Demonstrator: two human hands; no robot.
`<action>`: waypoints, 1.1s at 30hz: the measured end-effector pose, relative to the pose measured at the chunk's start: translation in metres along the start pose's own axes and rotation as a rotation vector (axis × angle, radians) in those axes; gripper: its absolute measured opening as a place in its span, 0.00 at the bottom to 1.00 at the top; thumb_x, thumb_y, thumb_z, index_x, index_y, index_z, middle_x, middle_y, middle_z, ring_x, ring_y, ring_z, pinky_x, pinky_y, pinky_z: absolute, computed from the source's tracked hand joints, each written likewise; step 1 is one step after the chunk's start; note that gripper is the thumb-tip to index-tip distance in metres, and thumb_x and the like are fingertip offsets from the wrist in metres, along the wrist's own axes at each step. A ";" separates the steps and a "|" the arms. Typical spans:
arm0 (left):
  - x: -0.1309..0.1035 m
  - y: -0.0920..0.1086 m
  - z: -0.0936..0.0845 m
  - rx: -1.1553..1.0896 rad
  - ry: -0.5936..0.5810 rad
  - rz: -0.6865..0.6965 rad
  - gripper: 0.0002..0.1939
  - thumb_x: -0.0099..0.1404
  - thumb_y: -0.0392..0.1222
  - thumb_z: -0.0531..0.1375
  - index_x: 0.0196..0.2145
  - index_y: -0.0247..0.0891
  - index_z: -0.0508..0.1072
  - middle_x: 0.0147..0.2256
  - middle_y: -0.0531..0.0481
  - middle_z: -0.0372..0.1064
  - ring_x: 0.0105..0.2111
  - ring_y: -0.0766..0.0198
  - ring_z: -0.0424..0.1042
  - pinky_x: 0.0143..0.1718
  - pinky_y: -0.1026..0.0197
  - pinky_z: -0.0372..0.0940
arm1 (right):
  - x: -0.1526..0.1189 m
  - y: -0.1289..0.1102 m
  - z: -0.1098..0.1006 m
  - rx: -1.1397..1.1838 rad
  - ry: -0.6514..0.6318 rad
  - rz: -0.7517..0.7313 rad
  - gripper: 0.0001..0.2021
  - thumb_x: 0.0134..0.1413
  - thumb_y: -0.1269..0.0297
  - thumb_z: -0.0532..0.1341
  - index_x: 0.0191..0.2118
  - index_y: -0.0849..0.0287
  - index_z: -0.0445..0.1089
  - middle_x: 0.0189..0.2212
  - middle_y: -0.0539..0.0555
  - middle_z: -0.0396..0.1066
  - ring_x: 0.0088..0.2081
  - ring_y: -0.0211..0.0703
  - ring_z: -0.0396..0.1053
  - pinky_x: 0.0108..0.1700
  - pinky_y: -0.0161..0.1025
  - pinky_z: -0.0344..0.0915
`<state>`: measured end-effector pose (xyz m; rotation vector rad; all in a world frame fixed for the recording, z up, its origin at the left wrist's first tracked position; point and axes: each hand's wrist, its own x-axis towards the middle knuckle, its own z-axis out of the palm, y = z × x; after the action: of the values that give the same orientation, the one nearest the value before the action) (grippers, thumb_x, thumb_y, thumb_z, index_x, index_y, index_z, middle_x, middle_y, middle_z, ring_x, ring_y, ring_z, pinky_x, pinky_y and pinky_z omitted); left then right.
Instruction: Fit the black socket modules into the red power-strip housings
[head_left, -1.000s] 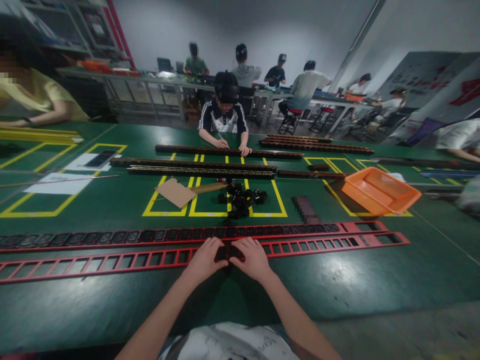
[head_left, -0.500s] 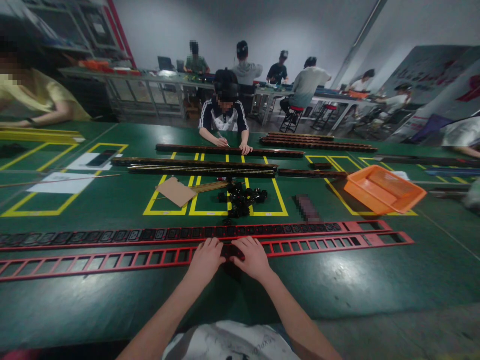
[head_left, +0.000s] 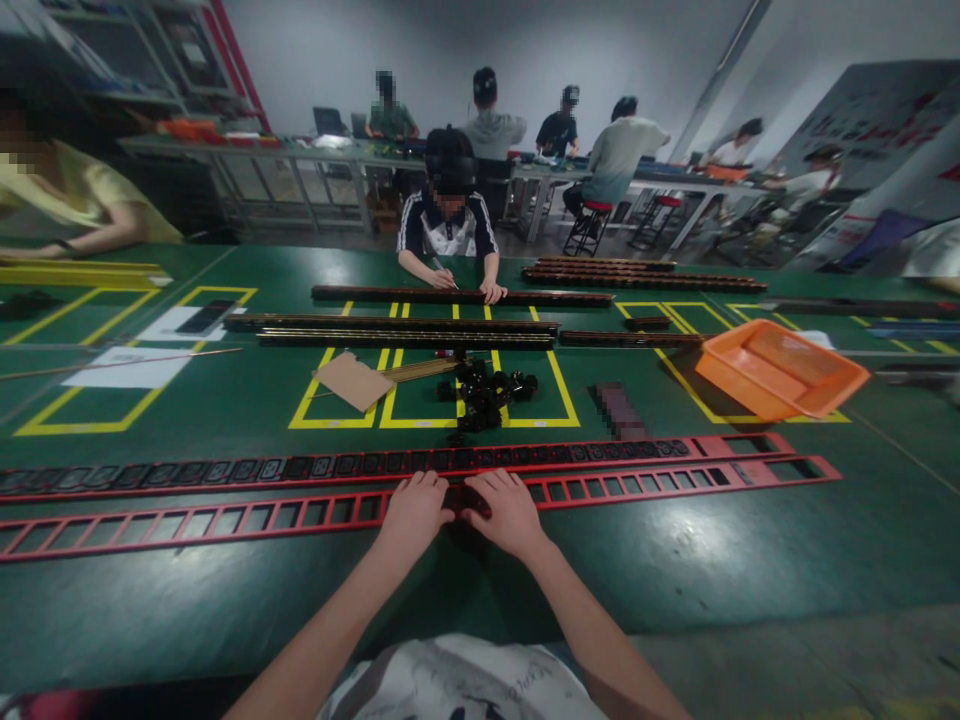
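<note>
Here on the green bench (head_left: 600, 580), the left hand (head_left: 411, 512) and right hand (head_left: 510, 512) curl partway around one dark piece (head_left: 464, 500) over the nearer red slotted frame (head_left: 585, 501); whether they grip, I cannot tell. Ahead lie a second red frame (head_left: 709, 447), one black heap (head_left: 484, 390), rightward one orange basket (head_left: 739, 370); beyond, a grey wall (head_left: 315, 50).

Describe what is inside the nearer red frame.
Most openings of the red frame show green tabletop; one near the right end looks black. The left hand and right hand cover others, hiding their contents.
</note>
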<state>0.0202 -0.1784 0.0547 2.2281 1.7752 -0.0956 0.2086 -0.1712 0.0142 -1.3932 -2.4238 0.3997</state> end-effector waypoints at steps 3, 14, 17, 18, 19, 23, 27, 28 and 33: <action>-0.002 0.002 0.003 -0.017 0.029 0.000 0.14 0.61 0.44 0.64 0.44 0.38 0.72 0.46 0.43 0.71 0.50 0.50 0.68 0.49 0.51 0.62 | 0.000 0.000 0.001 0.009 -0.002 0.000 0.20 0.55 0.56 0.65 0.53 0.51 0.69 0.49 0.54 0.72 0.50 0.51 0.64 0.53 0.47 0.57; -0.007 -0.008 0.027 -0.121 0.168 0.053 0.18 0.63 0.43 0.62 0.51 0.44 0.70 0.48 0.47 0.69 0.51 0.52 0.65 0.49 0.50 0.61 | 0.000 0.000 0.000 0.010 -0.017 0.004 0.20 0.56 0.54 0.63 0.54 0.50 0.68 0.49 0.55 0.71 0.51 0.51 0.64 0.53 0.48 0.56; -0.007 -0.007 0.029 -0.116 0.167 0.054 0.19 0.64 0.43 0.61 0.53 0.45 0.69 0.49 0.47 0.69 0.51 0.52 0.65 0.49 0.50 0.61 | 0.000 0.001 0.002 0.008 -0.010 0.000 0.20 0.56 0.55 0.64 0.54 0.51 0.68 0.49 0.54 0.71 0.51 0.51 0.63 0.53 0.48 0.56; -0.007 -0.007 0.029 -0.112 0.165 0.052 0.19 0.64 0.43 0.61 0.53 0.45 0.69 0.49 0.47 0.69 0.51 0.52 0.65 0.49 0.51 0.61 | 0.000 0.001 0.002 0.005 -0.007 0.000 0.20 0.55 0.56 0.64 0.54 0.51 0.68 0.49 0.54 0.71 0.51 0.51 0.63 0.54 0.48 0.56; -0.006 -0.008 0.028 -0.107 0.164 0.049 0.18 0.64 0.43 0.61 0.52 0.45 0.70 0.49 0.47 0.69 0.51 0.52 0.65 0.49 0.51 0.61 | 0.000 0.001 0.002 0.003 -0.004 0.001 0.20 0.55 0.56 0.64 0.54 0.51 0.68 0.49 0.54 0.71 0.51 0.50 0.63 0.54 0.47 0.56; -0.002 -0.010 0.024 -0.108 0.158 0.037 0.15 0.61 0.46 0.64 0.46 0.44 0.71 0.46 0.49 0.70 0.48 0.53 0.66 0.47 0.52 0.62 | -0.001 0.000 0.001 0.001 -0.004 -0.002 0.20 0.56 0.56 0.63 0.54 0.52 0.68 0.49 0.54 0.71 0.50 0.50 0.63 0.53 0.47 0.56; 0.003 -0.010 0.016 -0.101 0.111 0.032 0.15 0.59 0.47 0.65 0.43 0.44 0.71 0.45 0.49 0.69 0.47 0.54 0.67 0.46 0.53 0.62 | -0.001 0.000 -0.001 -0.015 -0.019 -0.001 0.20 0.56 0.56 0.63 0.54 0.51 0.68 0.49 0.54 0.71 0.50 0.50 0.64 0.53 0.47 0.56; 0.003 -0.009 0.014 -0.091 0.100 0.034 0.15 0.59 0.47 0.65 0.43 0.44 0.71 0.44 0.49 0.69 0.47 0.53 0.67 0.46 0.53 0.62 | -0.001 0.000 -0.001 -0.020 -0.019 -0.002 0.20 0.56 0.56 0.63 0.54 0.52 0.68 0.49 0.54 0.71 0.50 0.49 0.63 0.53 0.47 0.56; 0.004 -0.005 0.007 -0.064 0.082 0.049 0.15 0.59 0.48 0.64 0.43 0.43 0.70 0.45 0.47 0.69 0.47 0.52 0.67 0.45 0.52 0.63 | -0.001 0.000 -0.001 -0.023 -0.010 -0.008 0.20 0.55 0.57 0.64 0.53 0.52 0.68 0.49 0.53 0.71 0.50 0.49 0.63 0.53 0.46 0.57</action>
<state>0.0169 -0.1751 0.0456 2.2582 1.7375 0.0628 0.2093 -0.1718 0.0148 -1.3941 -2.4485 0.3795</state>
